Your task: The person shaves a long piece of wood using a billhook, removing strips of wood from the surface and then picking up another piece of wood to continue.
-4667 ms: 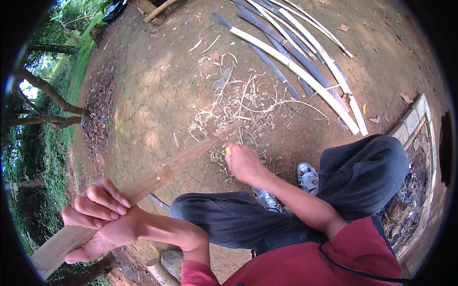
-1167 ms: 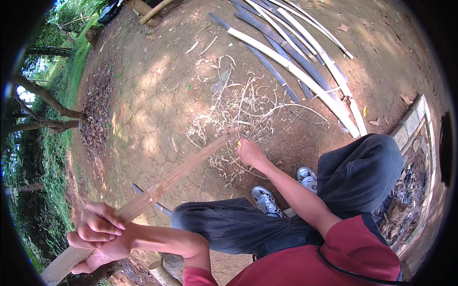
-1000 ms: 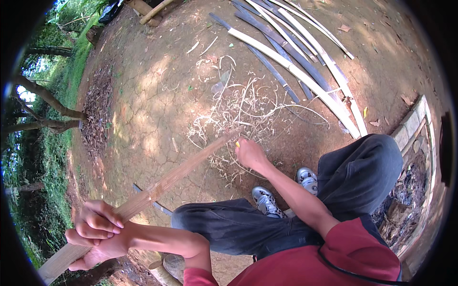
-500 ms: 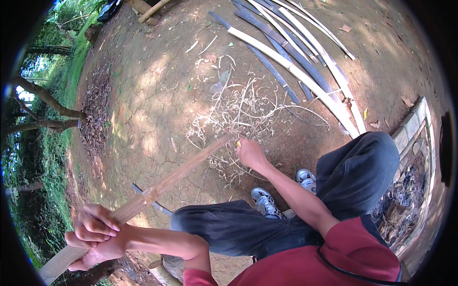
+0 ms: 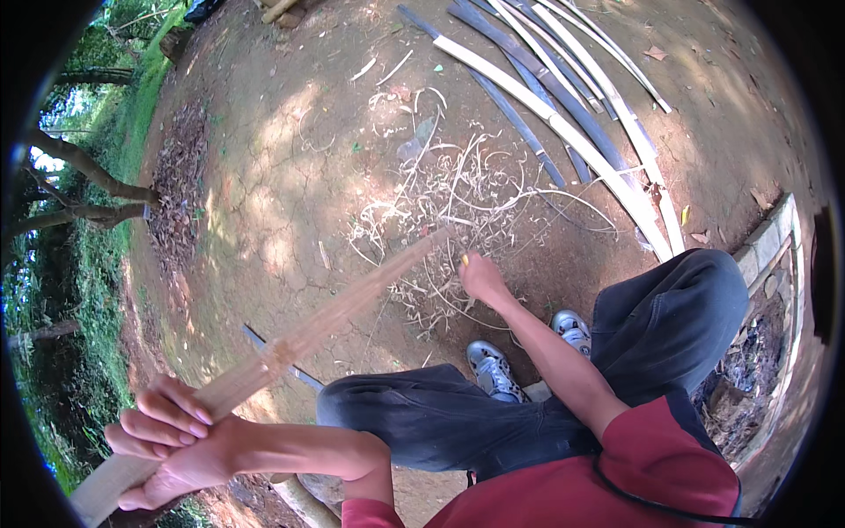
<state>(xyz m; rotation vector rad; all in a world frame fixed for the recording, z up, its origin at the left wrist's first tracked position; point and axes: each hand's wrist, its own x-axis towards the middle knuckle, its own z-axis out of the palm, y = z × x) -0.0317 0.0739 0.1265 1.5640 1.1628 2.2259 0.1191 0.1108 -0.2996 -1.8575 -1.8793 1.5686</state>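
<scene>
A long, flat bamboo strip [image 5: 356,304] slants from the lower left to the middle, with a darker node partway along. My left hand [image 5: 176,440] is closed round its near part. My right hand [image 5: 484,280], a closed fist, is just right of the strip's far end. It holds a small tool [image 5: 465,260] of which only a bit of yellow shows; the rest is hidden by the fingers or too small to tell. Beneath the far end, thin pale shavings [image 5: 466,189] lie heaped on the ground.
Several long bamboo strips [image 5: 563,123], dark and pale, lie at the far right. Near my right knee is a block edging [image 5: 766,238] with dark debris inside. A short dark strip [image 5: 282,359] lies left of my knee. Tree branches [image 5: 88,185] stand at the left.
My right hand has moved a little to the right, away from the strip's far end. My left hand has shifted slightly left and keeps its grip. The whole view has shifted slightly.
</scene>
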